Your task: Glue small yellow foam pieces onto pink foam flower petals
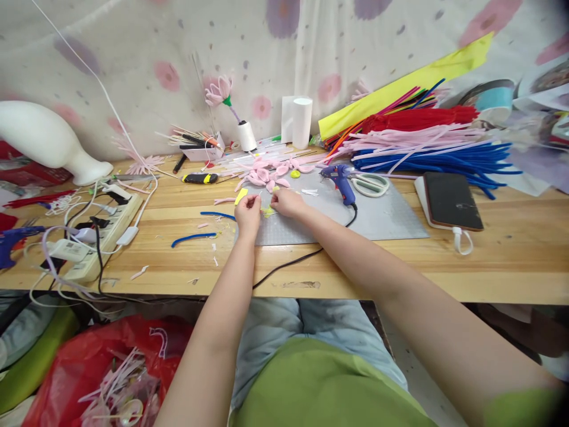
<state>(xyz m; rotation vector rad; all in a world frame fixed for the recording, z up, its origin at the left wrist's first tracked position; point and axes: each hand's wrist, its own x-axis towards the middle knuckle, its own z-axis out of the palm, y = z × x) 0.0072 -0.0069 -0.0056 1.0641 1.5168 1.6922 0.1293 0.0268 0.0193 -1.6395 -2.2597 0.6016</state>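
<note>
My left hand [248, 214] is closed in a pinch over the left part of the grey cutting mat [377, 219]. A small pale tip shows at its fingers, too small to name. A yellow strip [241, 196] sticks out beside that hand. My right hand [288, 202] is also pinched, with a bit of yellow at its fingertips; what it grips is mostly hidden. Between the hands lie yellow scraps [268, 211]. Just beyond them are pink fuzzy flower pieces [265, 175] and a small yellow disc [295, 174].
A blue glue gun [341, 181] and scissors [372, 185] lie right of my hands; the gun's black cord crosses the table. Bundles of pipe cleaners [427, 157] and a phone on a stand [451, 200] are farther right. A power strip [106, 234] with cables is left.
</note>
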